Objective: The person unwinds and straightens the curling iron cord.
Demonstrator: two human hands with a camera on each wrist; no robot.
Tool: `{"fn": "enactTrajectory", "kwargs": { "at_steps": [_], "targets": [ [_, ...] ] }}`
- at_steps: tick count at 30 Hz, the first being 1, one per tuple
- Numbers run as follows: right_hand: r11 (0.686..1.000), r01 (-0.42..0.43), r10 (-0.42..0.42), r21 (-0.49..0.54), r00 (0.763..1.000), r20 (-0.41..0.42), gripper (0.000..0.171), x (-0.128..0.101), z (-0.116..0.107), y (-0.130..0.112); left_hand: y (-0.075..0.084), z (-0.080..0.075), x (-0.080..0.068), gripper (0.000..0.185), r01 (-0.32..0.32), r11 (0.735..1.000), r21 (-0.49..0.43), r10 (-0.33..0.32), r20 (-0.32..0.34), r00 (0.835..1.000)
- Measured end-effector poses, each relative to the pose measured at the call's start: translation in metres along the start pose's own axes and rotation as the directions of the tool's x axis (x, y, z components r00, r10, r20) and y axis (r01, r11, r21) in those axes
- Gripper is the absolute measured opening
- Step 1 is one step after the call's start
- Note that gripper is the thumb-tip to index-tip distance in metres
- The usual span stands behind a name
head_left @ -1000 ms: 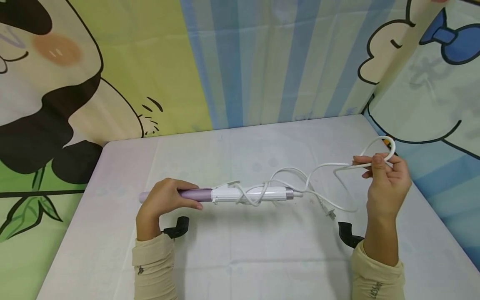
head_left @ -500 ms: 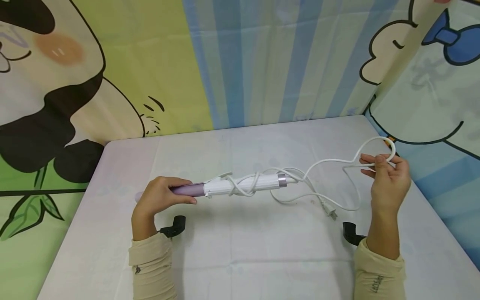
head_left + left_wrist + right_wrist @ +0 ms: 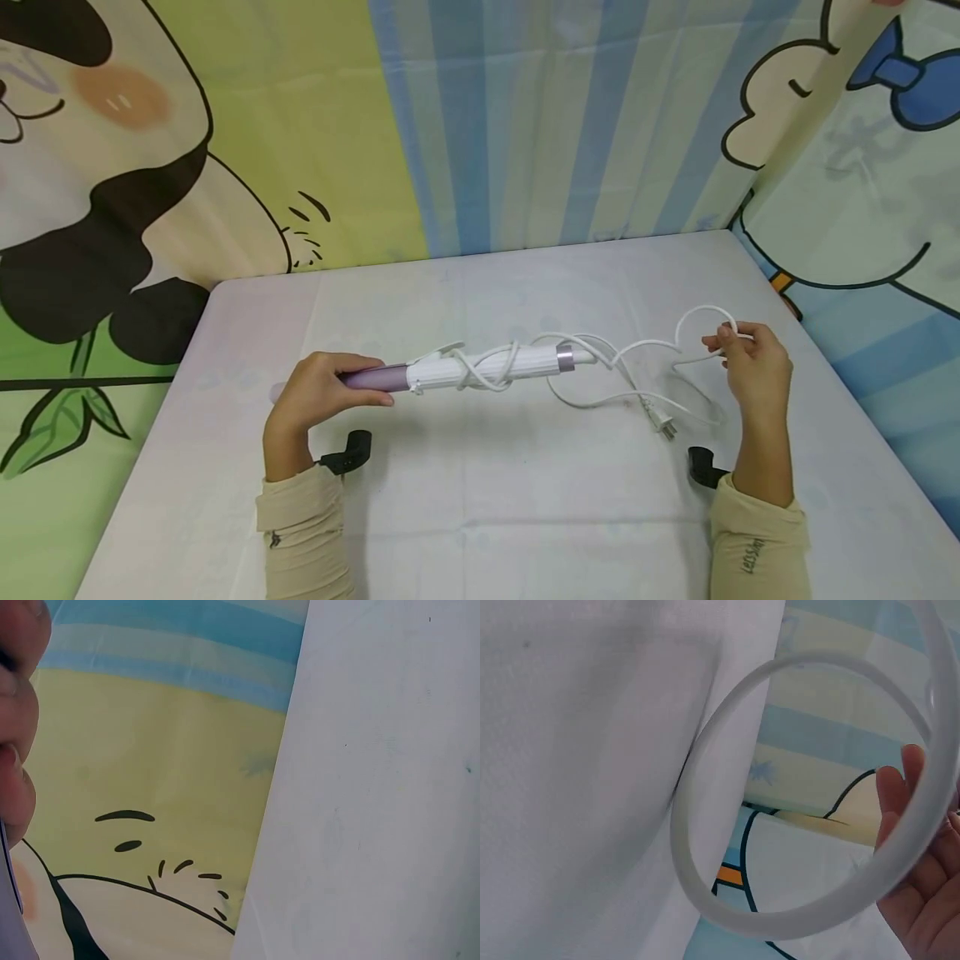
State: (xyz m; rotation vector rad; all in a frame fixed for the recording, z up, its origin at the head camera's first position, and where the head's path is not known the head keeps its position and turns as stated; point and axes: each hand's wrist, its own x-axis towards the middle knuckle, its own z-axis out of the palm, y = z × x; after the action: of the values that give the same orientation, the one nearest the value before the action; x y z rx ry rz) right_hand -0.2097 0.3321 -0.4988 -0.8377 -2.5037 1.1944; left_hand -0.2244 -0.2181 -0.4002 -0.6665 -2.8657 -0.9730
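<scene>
A curling iron [image 3: 534, 362] with a purple barrel and a white handle lies roughly level in the head view. My left hand [image 3: 309, 396] grips its barrel; in the left wrist view only the fingers [image 3: 16, 720] and a sliver of the barrel [image 3: 10, 919] show at the edge. White cord [image 3: 491, 385] crosses over the handle in loose turns. More of it runs in loops to my right hand [image 3: 759, 375], which pinches it between thumb and fingers. A large cord loop [image 3: 681, 840] fills the right wrist view. The two-pin plug [image 3: 663, 422] hangs below the loops.
A white-covered table [image 3: 465, 533] lies under both hands. Behind it and to the right stand printed cloth walls [image 3: 510, 125] with cartoon figures and stripes. A black curved piece [image 3: 352, 452] sticks out at the left wrist, another [image 3: 703, 468] at the right.
The curling iron's handle end has tilted up slightly and the iron has shifted a little left with my left hand. My right hand has come down and left with the cord, its loop lowering.
</scene>
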Motion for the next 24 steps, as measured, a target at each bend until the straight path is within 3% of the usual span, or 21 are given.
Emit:
{"fn": "enactTrajectory", "kwargs": {
  "at_steps": [3, 6, 8, 12, 14, 17, 21, 24],
  "targets": [
    [0.992, 0.087, -0.082, -0.096, 0.995, 0.055, 0.066, 0.023, 0.016, 0.036, 0.001, -0.001, 0.000, 0.042, -0.005, 1.000, 0.012, 0.005, -0.015, 1.000],
    [0.980, 0.143, -0.128, -0.142, 0.986, 0.109, 0.070, 0.019, 0.019, 0.032, 0.002, -0.002, 0.000, 0.042, -0.009, 1.000, 0.022, 0.010, -0.030, 1.000],
    [0.967, 0.190, -0.166, -0.170, 0.975, 0.146, 0.070, 0.008, 0.017, 0.017, 0.003, -0.002, 0.000, 0.042, -0.009, 1.000, 0.024, 0.010, -0.035, 0.999],
    [0.945, 0.290, -0.244, -0.153, 0.933, 0.264, 0.069, -0.039, -0.003, -0.049, 0.003, -0.002, -0.001, 0.043, -0.013, 1.000, 0.020, 0.013, -0.039, 0.999],
    [0.928, 0.352, -0.297, -0.120, 0.896, 0.331, 0.066, -0.065, -0.013, -0.083, 0.003, -0.002, 0.000, 0.043, -0.013, 1.000, 0.021, 0.014, -0.041, 0.999],
    [0.888, 0.457, -0.391, -0.061, 0.816, 0.425, 0.059, -0.093, -0.021, -0.115, 0.002, -0.001, 0.000, 0.044, -0.008, 1.000, 0.026, 0.009, -0.045, 0.999],
    [0.834, 0.550, -0.489, 0.056, 0.688, 0.536, 0.052, -0.110, -0.014, -0.130, 0.002, -0.001, 0.001, 0.044, -0.012, 1.000, 0.028, 0.013, -0.049, 0.999],
    [0.808, 0.579, -0.536, 0.111, 0.642, 0.548, 0.048, -0.114, -0.004, -0.132, 0.002, 0.000, 0.001, 0.044, -0.020, 1.000, 0.024, 0.021, -0.052, 0.998]
  ]
}}
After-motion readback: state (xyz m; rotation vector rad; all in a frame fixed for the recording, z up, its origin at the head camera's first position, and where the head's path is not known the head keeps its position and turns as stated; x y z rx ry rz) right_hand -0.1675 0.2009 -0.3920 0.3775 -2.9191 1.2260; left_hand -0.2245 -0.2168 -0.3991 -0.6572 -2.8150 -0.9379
